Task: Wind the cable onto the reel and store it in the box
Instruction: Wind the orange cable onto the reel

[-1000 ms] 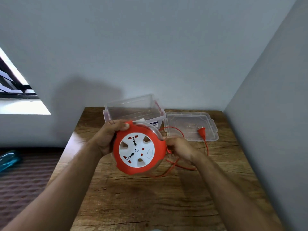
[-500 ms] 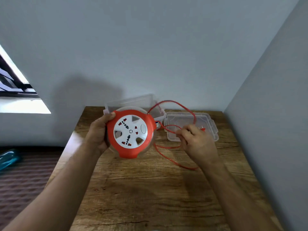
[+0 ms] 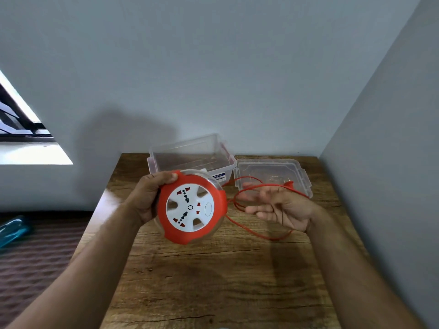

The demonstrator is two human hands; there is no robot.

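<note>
My left hand (image 3: 148,198) grips the round orange reel (image 3: 191,207) by its left rim and holds it above the table, white socket face toward me. A thin orange cable (image 3: 251,227) leaves the reel's right side and loops loosely over the wood. My right hand (image 3: 280,207) is to the right of the reel, palm up, fingers spread and blurred; a cable loop drapes over the fingers. The orange plug (image 3: 288,184) lies at the lid's front edge. The clear plastic box (image 3: 190,154) stands open behind the reel.
The box's clear lid (image 3: 272,174) lies flat to the right of the box. The wooden table (image 3: 213,276) stands in a corner, walls behind and to the right. Left of the table is a window, a ribbed floor mat and a blue bottle (image 3: 13,230).
The reel dropped a little and turned in my left hand. My right hand opened from a pinch on the cable and swung outward; the cable loops shifted right.
</note>
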